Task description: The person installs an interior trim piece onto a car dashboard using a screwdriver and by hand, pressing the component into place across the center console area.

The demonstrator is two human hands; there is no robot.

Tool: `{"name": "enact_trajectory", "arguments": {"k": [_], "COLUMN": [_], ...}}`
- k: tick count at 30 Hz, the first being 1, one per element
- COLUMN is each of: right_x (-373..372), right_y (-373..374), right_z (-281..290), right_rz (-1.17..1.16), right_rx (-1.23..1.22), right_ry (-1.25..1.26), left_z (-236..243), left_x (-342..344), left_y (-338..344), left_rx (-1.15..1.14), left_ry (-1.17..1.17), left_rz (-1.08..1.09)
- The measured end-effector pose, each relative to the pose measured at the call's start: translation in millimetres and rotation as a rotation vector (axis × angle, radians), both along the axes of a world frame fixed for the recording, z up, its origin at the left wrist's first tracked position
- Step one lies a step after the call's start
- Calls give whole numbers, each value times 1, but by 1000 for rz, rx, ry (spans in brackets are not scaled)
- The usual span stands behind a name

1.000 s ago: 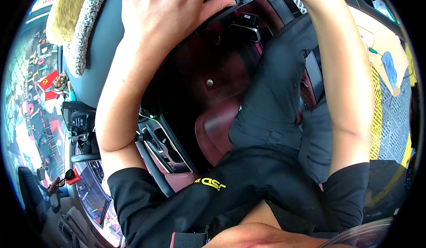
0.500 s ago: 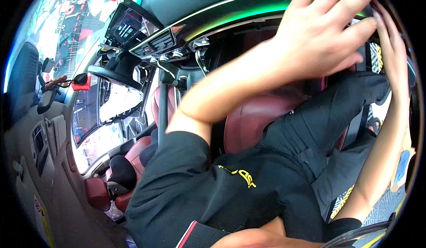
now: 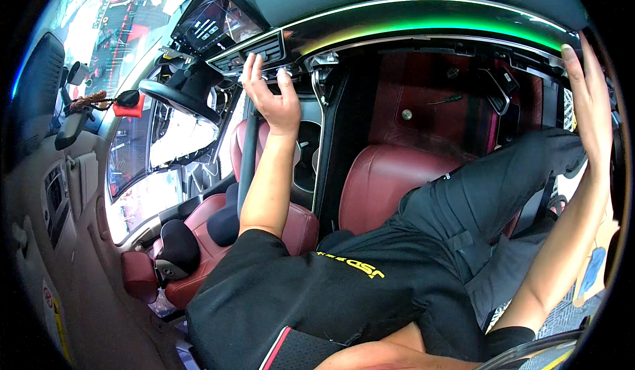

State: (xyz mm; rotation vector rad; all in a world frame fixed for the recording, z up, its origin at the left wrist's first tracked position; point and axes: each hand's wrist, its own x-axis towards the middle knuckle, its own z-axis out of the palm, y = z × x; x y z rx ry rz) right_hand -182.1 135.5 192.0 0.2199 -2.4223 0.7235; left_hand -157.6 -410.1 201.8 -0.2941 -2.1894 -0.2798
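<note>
My left hand (image 3: 274,105) is raised at the centre of the dashboard, just below the air vent (image 3: 254,51). Its fingers are apart and hold nothing I can see; whether the tips touch the vent is unclear. At the far right, my right hand (image 3: 589,99) lies with straight fingers along the end of a dashboard trim strip (image 3: 430,25) glowing green and yellow. Below that strip the dashboard is open, showing a dark gap.
A screwdriver (image 3: 444,99) and a small round piece (image 3: 407,114) lie on the red footwell floor, near a black framed part (image 3: 499,89). A tablet-like screen (image 3: 221,19), a steering wheel (image 3: 178,99) and red seats (image 3: 390,178) surround me.
My left hand has moved left, from beside my right hand to the centre vent, uncovering the trim strip and footwell. My right hand stays at the strip's right end.
</note>
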Motion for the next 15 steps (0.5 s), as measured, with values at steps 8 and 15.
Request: {"name": "enact_trajectory", "arguments": {"k": [8, 15], "right_x": [-24, -19], "right_y": [13, 10], "right_z": [35, 47], "right_rz": [253, 329], "right_rx": [-80, -229], "right_ry": [-428, -508], "left_z": [-12, -3], "left_x": [-13, -16], "left_y": [54, 77], "left_rx": [-76, -54], "left_ry": [67, 26], "left_rz": [-301, -348]}}
